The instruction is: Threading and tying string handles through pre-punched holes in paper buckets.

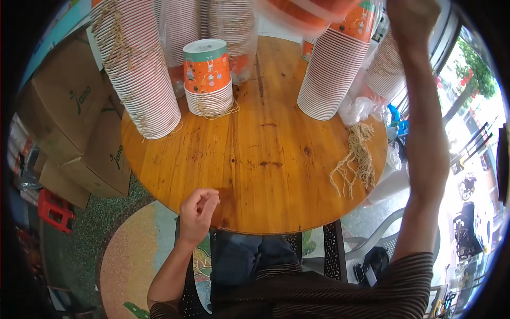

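My left hand (198, 213) hovers over the near edge of the table, its fingers curled in toward the thumb with nothing visible in them. High at the upper right, my right hand (413, 20) is closed and partly cut off by the frame. Beside it, a motion-blurred orange paper bucket (308, 11) hangs at the top edge; their contact is out of view. Below stands a tall, tilted stack of paper buckets (334, 74). A short stack of upside-down orange and green buckets (207, 69) has string round its base.
The round wooden table (265, 143) carries a bundle of beige strings (361, 157) at its right edge. Another tall bucket stack (138, 69) with strings stands left. Bagged stacks (231, 32) are behind. Cardboard boxes (69, 101) and a red stool (54, 210) sit on the left.
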{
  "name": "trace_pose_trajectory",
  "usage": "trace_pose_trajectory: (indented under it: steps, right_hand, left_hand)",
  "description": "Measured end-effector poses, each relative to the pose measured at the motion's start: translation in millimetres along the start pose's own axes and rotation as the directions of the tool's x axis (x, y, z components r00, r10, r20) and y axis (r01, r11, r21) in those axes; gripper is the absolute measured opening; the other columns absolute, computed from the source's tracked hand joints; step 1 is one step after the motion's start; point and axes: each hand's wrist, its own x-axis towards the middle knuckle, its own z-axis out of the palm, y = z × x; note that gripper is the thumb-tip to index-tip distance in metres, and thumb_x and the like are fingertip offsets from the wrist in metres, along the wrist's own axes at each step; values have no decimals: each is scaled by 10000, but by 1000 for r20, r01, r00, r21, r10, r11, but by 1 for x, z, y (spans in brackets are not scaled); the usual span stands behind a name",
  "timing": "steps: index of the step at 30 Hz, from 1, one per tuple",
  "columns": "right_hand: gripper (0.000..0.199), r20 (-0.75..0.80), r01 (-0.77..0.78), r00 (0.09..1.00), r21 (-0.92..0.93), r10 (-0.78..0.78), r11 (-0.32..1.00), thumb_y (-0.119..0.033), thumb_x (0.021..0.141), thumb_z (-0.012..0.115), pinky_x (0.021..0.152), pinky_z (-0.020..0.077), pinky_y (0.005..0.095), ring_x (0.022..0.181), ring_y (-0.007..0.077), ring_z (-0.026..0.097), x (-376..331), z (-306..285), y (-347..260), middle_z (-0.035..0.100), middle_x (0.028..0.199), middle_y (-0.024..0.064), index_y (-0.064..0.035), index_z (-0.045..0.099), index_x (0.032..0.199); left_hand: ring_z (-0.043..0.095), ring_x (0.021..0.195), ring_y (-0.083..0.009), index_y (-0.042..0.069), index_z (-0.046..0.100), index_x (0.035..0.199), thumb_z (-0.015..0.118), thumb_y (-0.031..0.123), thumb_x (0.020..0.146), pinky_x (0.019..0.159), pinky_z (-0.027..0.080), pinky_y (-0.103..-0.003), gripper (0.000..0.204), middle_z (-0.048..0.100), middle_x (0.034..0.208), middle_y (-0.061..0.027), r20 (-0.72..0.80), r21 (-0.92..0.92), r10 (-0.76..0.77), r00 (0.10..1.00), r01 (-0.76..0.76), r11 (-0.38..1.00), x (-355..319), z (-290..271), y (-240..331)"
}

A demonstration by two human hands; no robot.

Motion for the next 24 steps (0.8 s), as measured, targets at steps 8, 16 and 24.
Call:
trace_pose_trajectory:
  steps: [8,16,24]
  right_hand:
    - [101,348,-677,712,112,609,727,-69,953,743,732,503,243,833,95,624,-211,1,-112,648,960,32,-8,794,1016]
    - [88,217,-803,594,105,774,587,-24,969,726,725,478,239,845,77,597,-272,-37,-79,652,987,12,13,785,1022]
    - [104,-88,-601,799,-98,595,793,69,937,709,595,488,210,831,89,630,-269,-93,-106,658,999,62,46,769,1019]
  left_hand:
    - [566,1285,-241,15,322,1578,598,282,1093,1070,521,-425,618,524,1438,-164,100,-636,-314,944,303,710,53,34,8]
    - [514,1342,-264,9,385,1538,716,248,1021,1067,508,-417,659,479,1476,-184,-65,-441,-189,980,142,886,88,76,-11]
    - [478,1376,-467,-77,475,1451,786,323,924,1168,396,-477,730,511,1443,-339,232,451,314,921,-387,804,106,101,-26]
